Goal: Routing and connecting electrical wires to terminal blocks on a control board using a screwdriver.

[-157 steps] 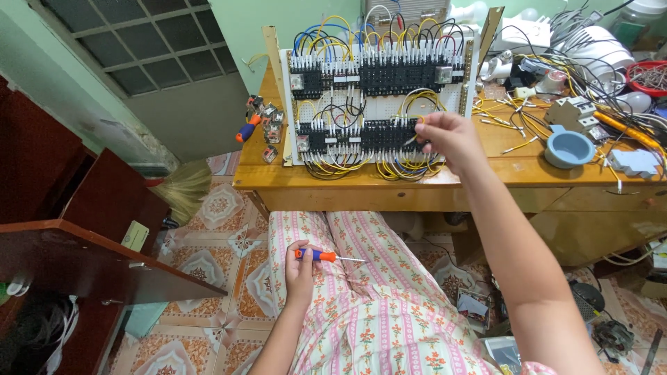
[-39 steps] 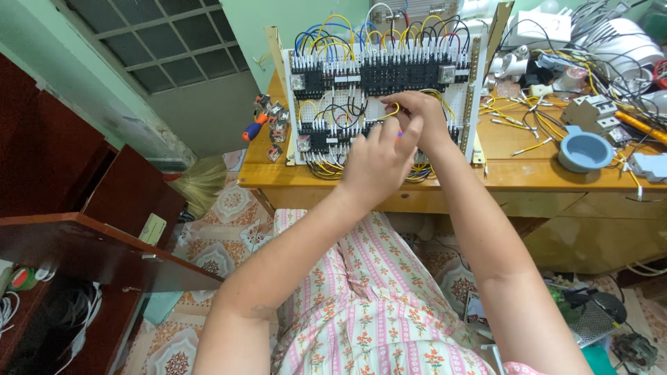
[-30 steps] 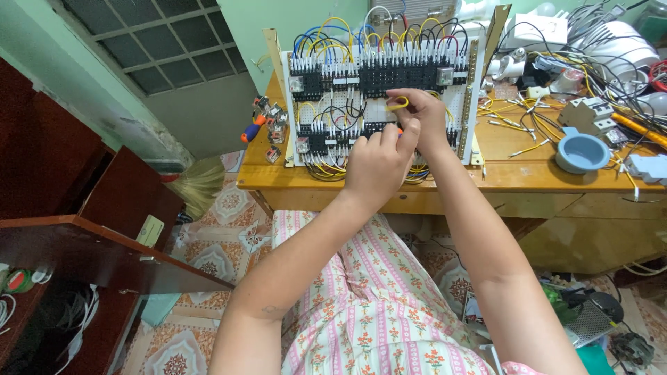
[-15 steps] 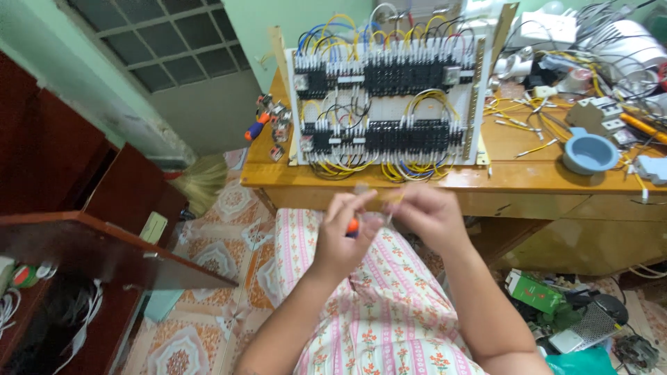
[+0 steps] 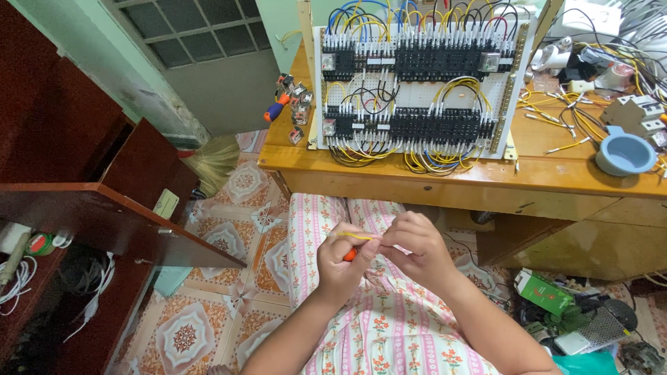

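At lower centre of the frame, above the lap, the left hand (image 5: 342, 262) grips an orange-handled screwdriver (image 5: 350, 254) while pinching one end of a short yellow wire (image 5: 356, 237), whose other end the right hand (image 5: 415, 247) pinches, apparently being prepared for the relay wiring panel (image 5: 417, 83) on the counter (image 5: 458, 179), top centre.

Wooden table (image 5: 445, 182) under relay panel (image 5: 417, 83)

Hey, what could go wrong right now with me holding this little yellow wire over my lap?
The yellow wire is thin and pinched only at its ends between the left hand and right hand, so it might slip onto the patterned fabric or tiled floor. The left hand also grips an orange-handled tool, which may crowd the fingers. Loose wires at the wooden table edge could snag.
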